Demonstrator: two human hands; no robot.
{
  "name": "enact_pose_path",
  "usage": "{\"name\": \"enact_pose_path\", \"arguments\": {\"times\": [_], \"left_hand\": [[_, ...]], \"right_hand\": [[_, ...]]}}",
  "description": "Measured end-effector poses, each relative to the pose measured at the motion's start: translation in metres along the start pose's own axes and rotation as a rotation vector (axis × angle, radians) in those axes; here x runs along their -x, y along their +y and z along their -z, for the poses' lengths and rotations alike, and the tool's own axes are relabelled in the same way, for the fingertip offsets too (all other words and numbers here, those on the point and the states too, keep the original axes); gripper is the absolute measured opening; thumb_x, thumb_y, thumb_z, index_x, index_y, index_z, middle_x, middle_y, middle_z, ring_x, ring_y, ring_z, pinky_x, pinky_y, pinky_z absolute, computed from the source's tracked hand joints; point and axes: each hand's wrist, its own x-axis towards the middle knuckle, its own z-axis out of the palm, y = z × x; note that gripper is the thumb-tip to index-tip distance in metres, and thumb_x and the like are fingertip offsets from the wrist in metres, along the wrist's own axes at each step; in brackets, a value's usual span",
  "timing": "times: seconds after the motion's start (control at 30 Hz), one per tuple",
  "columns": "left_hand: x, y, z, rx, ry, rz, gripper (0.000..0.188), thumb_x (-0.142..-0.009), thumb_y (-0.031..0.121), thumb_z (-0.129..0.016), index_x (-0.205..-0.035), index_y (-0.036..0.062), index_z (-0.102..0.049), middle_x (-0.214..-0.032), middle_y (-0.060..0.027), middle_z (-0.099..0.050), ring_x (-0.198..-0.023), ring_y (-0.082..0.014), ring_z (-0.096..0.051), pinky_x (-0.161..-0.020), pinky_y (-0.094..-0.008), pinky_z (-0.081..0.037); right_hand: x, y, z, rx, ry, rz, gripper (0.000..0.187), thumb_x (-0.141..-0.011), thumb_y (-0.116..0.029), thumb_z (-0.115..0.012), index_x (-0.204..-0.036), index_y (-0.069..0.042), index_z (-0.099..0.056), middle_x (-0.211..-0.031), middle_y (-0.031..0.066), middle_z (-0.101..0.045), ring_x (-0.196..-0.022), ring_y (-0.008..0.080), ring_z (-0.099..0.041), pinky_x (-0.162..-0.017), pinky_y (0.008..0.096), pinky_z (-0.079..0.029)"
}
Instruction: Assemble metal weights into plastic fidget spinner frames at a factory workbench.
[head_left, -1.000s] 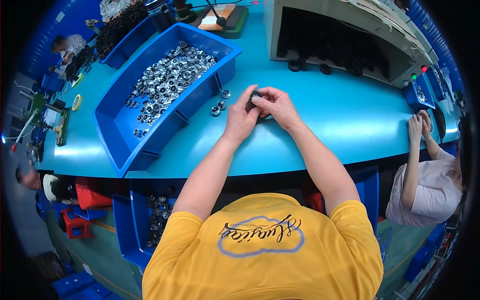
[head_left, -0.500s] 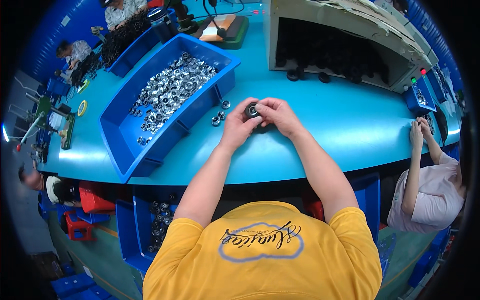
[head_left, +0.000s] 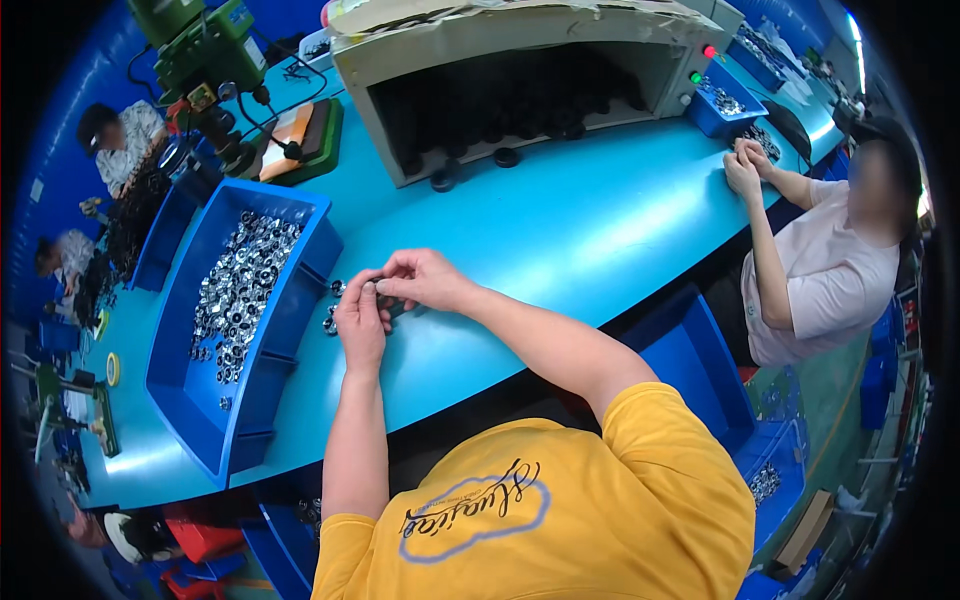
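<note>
My left hand [head_left: 362, 318] and my right hand [head_left: 430, 282] meet above the teal table, fingers closed together around a small black wheel [head_left: 379, 284]. Only a dark sliver of it shows between the fingertips; the rest is covered. A dark shape lies under my right hand, too hidden to name. Just left of my hands, a few loose metal bearings [head_left: 331, 322] rest on the table. Farther left stands a large blue bin [head_left: 270, 375] with a heap of shiny metal bearings [head_left: 245, 280] in it.
At the back, a pale box with a dark opening [head_left: 345, 70] holds black wheels; a loose black wheel [head_left: 506, 157] lies before it. A green press [head_left: 200, 60] stands back left. At right a co-worker's hands [head_left: 747, 168] work near a small blue bin [head_left: 722, 115]. Another blue bin [head_left: 690, 365] sits below the table edge.
The view has swung to the right, bringing the co-worker further in. The wheel's face with its metal centre was visible between my fingers before; now my hands cover most of it.
</note>
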Motion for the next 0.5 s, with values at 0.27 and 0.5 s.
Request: {"name": "enact_pose_path", "arguments": {"times": [0.27,0.5], "left_hand": [[-0.002,0.000,-0.004,-0.013,-0.065,-0.046,0.037,-0.101,0.006,-0.061,-0.138,0.0055,-0.057,-0.101,-0.0030,-0.065,-0.078,-0.0065,-0.059,-0.059,-0.0216,-0.048],[0.002,-0.003,-0.004,0.016,-0.077,-0.069,0.052,-0.092,0.002,-0.069,-0.141,0.0080,-0.055,-0.112,-0.0042,-0.065,-0.083,-0.0074,-0.060,-0.058,-0.0216,-0.047]], "right_hand": [[-0.007,0.003,-0.002,0.128,0.117,0.096,0.023,-0.093,-0.017,-0.073,-0.108,0.000,-0.070,-0.090,0.0059,-0.071,-0.075,0.0101,-0.066,-0.064,0.0264,-0.055],[0.008,-0.016,0.008,-0.168,-0.031,-0.070,0.034,-0.095,-0.016,-0.068,-0.123,0.002,-0.068,-0.107,0.0078,-0.072,-0.090,0.0137,-0.069,-0.073,0.0267,-0.057]]}}
